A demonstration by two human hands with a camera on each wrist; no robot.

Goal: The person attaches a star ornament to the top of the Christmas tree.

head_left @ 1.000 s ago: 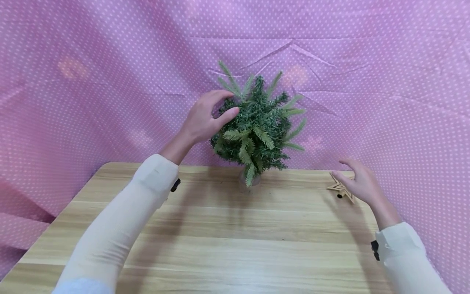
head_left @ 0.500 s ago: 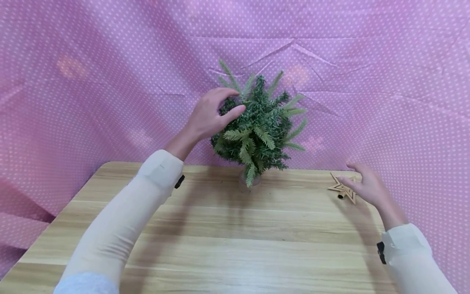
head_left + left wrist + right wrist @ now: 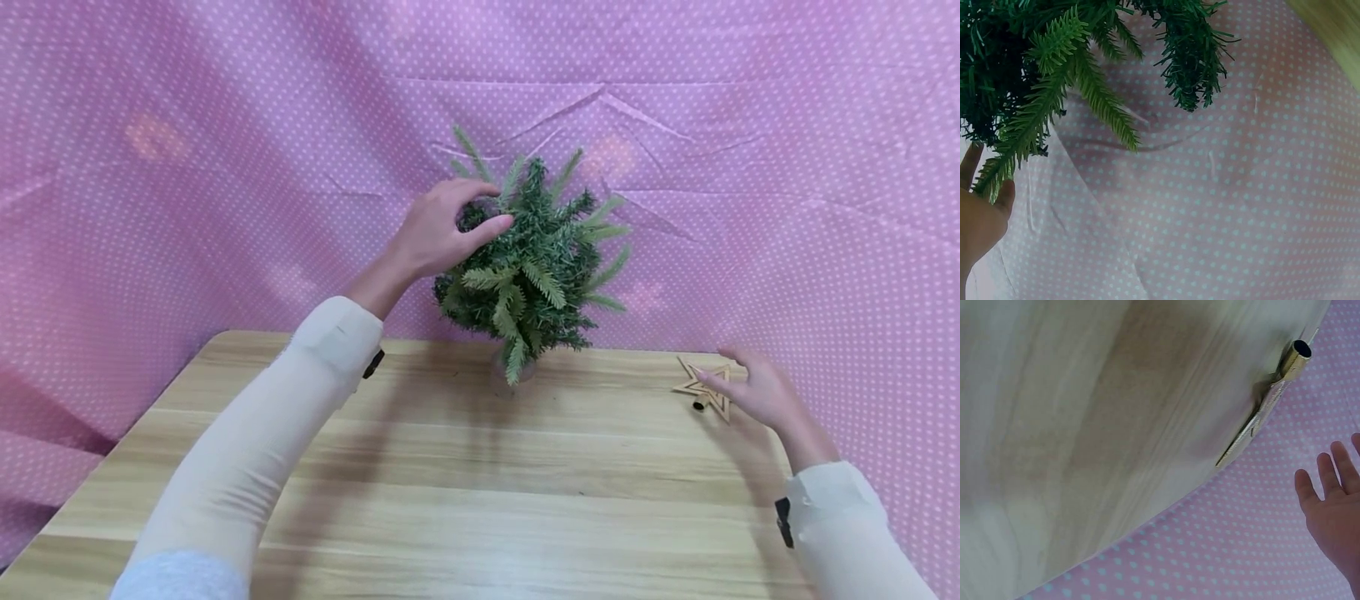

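A small artificial Christmas tree (image 3: 551, 258) stands on the wooden table near its back edge, dark green with lighter sprigs. At its upper left is my left hand (image 3: 438, 229), thumb and fingers spread apart among the branches. The left wrist view shows a light green sprig (image 3: 1063, 81) passing between that hand's thumb and a finger. On the table's back right lies a gold star tree topper (image 3: 722, 405) with a short hollow tube. My right hand (image 3: 772, 396) hovers beside it, thumb over part of the star. In the right wrist view the fingers are spread, apart from the topper (image 3: 1266, 406).
The light wooden table (image 3: 480, 500) has a back edge just behind the tree and the star. Pink polka-dot cloth (image 3: 300, 125) hangs behind and at both sides. The tree's foot (image 3: 525, 371) looks clear and is partly hidden by a sprig.
My left hand has moved a little right and up, deeper into the tree's upper branches. My right hand has shifted slightly right and down beside the star. Tree and star stay in place.
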